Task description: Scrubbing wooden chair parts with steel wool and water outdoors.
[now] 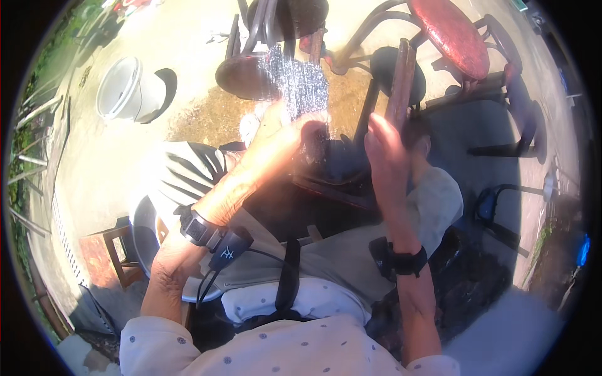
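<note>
My left hand point(295, 130) is closed on a glittering silver mesh scouring cloth point(300, 81), its thumb lying across the lower part. The cloth spreads up past the fingers, in front of a dark round seat point(246, 76). To the right, my right hand point(385, 145) wraps round a brown wooden chair leg point(402, 81) that rises above the fist. A dark, glossy chair part point(335, 193) lies between my knees, below both hands. Glare and my arms hide how the leg joins it.
A white bucket point(122, 88) stands on the concrete at the left. At the upper right is a chair with a red round seat point(450, 34), with more dark chair frames below it. A small wooden stool point(103, 257) stands at the lower left. Wet brown ground point(200, 113) lies ahead.
</note>
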Demonstrator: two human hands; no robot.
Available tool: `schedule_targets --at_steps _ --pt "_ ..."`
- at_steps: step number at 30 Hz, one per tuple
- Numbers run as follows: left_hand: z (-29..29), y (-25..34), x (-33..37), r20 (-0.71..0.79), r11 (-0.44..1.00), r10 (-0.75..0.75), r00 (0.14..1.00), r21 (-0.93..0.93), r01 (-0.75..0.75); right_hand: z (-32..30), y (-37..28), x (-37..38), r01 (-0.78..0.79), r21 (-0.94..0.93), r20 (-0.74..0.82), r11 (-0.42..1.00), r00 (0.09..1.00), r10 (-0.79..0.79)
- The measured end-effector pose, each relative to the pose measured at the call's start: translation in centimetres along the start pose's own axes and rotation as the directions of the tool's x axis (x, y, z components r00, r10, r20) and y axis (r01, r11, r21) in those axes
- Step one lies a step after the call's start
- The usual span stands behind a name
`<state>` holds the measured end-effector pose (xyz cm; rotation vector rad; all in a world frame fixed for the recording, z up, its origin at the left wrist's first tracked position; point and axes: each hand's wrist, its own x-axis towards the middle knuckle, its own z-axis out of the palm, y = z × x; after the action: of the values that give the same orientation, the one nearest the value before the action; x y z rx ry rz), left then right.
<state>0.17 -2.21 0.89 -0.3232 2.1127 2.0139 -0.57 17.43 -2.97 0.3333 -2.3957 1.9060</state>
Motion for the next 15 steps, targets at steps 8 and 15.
schedule_targets --at_steps 8,15 --pt "-24.9 0.5 -10.0 -0.687 0.947 0.320 0.652 0.256 -0.196 -1.8 3.8 -6.2 -0.405 0.184 -0.110 0.896 0.897 0.428" --pt "-28.6 -31.3 -23.1 -0.859 0.859 -0.489 0.149 -0.445 0.254 -2.8 4.3 -9.0 -0.554 -0.001 -0.170 0.833 0.821 0.545"
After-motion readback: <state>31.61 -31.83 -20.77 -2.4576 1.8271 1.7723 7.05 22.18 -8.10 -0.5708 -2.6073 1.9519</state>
